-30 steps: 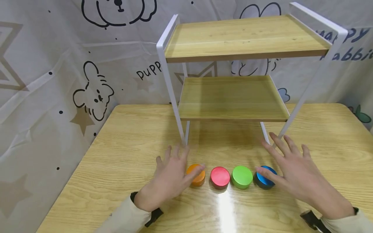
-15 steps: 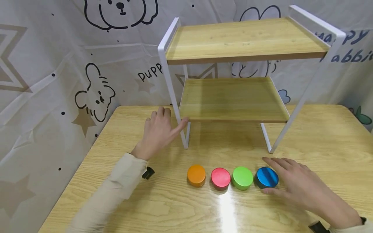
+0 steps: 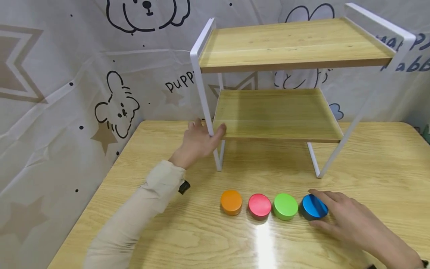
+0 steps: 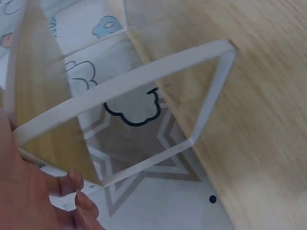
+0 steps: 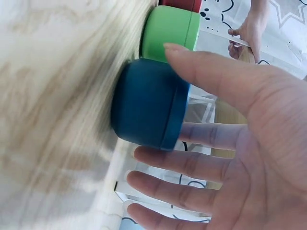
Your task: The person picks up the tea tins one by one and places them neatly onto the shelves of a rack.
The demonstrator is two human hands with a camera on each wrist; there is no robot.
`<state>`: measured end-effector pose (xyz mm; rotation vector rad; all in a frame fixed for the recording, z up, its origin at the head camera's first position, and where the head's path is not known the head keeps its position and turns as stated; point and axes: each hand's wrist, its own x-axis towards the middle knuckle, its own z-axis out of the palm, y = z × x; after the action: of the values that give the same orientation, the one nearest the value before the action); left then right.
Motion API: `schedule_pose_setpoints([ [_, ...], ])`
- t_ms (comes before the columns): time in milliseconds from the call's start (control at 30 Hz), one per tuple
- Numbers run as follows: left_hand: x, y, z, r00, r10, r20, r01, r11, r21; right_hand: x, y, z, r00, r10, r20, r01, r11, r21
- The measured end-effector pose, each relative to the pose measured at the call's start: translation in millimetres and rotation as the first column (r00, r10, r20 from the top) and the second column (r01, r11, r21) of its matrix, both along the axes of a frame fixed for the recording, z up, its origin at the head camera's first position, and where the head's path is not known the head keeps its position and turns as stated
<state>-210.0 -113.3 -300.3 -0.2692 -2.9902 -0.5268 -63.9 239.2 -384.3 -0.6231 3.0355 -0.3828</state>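
Observation:
My left hand (image 3: 198, 141) grips the left front post of a two-tier shelf rack (image 3: 275, 67), thumb across the front by the lower board and fingers behind. In the left wrist view its curled fingers (image 4: 76, 196) show beside the rack's white frame (image 4: 134, 79). My right hand (image 3: 352, 220) stands at the blue round tin (image 3: 314, 207), thumb on the near side and fingers on the far side. The right wrist view shows these fingers (image 5: 182, 160) fairly straight around the blue tin (image 5: 146, 105); whether they touch it I cannot tell.
A green tin (image 3: 285, 206), a red tin (image 3: 259, 206) and an orange tin (image 3: 231, 202) stand in a row left of the blue one, on the wooden table (image 3: 188, 231). A printed cloth (image 3: 67, 149) hangs behind and at the left.
My left hand has gone from beside the orange tin up and forward to the rack's left post. My right hand has lowered from above the blue tin to its right side.

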Motion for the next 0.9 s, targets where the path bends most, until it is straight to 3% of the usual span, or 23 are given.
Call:
schedule_pose_setpoints([
  [67, -0.6, 1.6, -2.0, 1.0, -0.005, 0.021, 0.005, 1.0, -0.014, -0.1, 1.2, -0.9, 1.0, -0.009, 0.002, 0.009, 1.0, -0.008],
  [333, 1.5, 2.7, -6.4, 0.998, -0.037, -0.05, 0.036, 0.999, -0.014, 4.3, 4.7, -7.8, 0.999, -0.052, 0.001, 0.052, 0.998, -0.022],
  [567, 3.5, 0.1, -7.6, 0.993, -0.044, -0.111, 0.042, 0.999, -0.027, 2.8, 4.8, -12.7, 0.999, -0.044, 0.022, 0.045, 0.997, -0.064],
  [900, 1.6, -2.0, -3.7, 0.995, -0.019, -0.094, 0.017, 1.0, -0.02, -7.0, 4.3, -9.3, 0.999, -0.019, 0.028, 0.023, 0.992, -0.124],
])
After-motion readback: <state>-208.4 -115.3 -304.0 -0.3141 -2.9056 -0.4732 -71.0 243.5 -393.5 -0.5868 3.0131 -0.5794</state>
